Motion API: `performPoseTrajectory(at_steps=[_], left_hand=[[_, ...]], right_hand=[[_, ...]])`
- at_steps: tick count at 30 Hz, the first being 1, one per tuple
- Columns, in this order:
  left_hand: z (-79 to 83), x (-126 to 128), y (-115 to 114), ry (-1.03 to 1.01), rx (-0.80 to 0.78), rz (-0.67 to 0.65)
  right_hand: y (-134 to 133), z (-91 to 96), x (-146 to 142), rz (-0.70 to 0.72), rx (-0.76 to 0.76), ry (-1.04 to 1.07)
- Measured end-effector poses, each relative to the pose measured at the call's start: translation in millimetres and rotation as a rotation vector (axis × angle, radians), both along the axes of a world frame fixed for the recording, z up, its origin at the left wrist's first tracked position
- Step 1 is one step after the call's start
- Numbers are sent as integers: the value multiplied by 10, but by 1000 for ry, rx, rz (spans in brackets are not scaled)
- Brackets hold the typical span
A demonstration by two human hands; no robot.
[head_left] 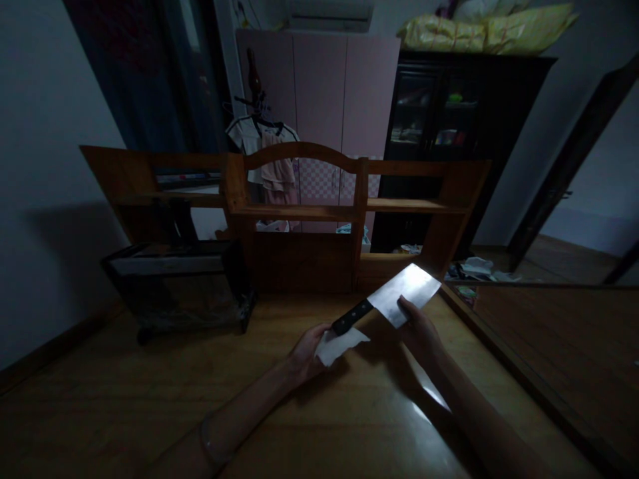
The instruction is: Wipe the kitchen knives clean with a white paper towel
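Note:
A broad steel cleaver point(407, 289) with a black handle point(352, 317) hangs just above a wooden desk top point(259, 399). My right hand point(418, 329) pinches the lower edge of the blade, thumb on its face. My left hand point(308, 351) is closed around a crumpled white tissue point(339, 344) right under the handle's end. The handle points toward my left hand.
A wooden shelf unit point(299, 213) stands at the back of the desk. A dark glass tank point(174, 286) sits on the left. The desk's right edge point(499, 352) drops to the floor. Behind are a pink wardrobe point(344, 93) and a dark cabinet point(449, 120).

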State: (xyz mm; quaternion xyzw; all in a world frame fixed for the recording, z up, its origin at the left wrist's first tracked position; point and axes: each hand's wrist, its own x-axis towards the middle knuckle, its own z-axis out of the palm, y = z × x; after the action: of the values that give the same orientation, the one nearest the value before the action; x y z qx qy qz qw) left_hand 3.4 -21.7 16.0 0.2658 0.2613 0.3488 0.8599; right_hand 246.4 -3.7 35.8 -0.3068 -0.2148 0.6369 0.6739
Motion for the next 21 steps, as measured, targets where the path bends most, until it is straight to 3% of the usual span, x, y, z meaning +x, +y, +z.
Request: performPoseTrajectory(at_steps=[4,7,13,15,18,21], left_hand=[[-16,-34,12,-80,-2,-67],[21,-54,23,-117,5,-6],[47,-76,128,21,49,470],[7,-65,166,39,43,571],[-47,-29,182,38,47,592],[-67,25,143,46,71,511]], right_hand=[[11,7,67,4,39,-1],[25,-3,98,-22,52,-10],[85,-69,135,-91,19,-32],[76,-69,119,-70,23,-10],[23,-37,71,14,9,12],[-39,-2,23,104,5,6]])
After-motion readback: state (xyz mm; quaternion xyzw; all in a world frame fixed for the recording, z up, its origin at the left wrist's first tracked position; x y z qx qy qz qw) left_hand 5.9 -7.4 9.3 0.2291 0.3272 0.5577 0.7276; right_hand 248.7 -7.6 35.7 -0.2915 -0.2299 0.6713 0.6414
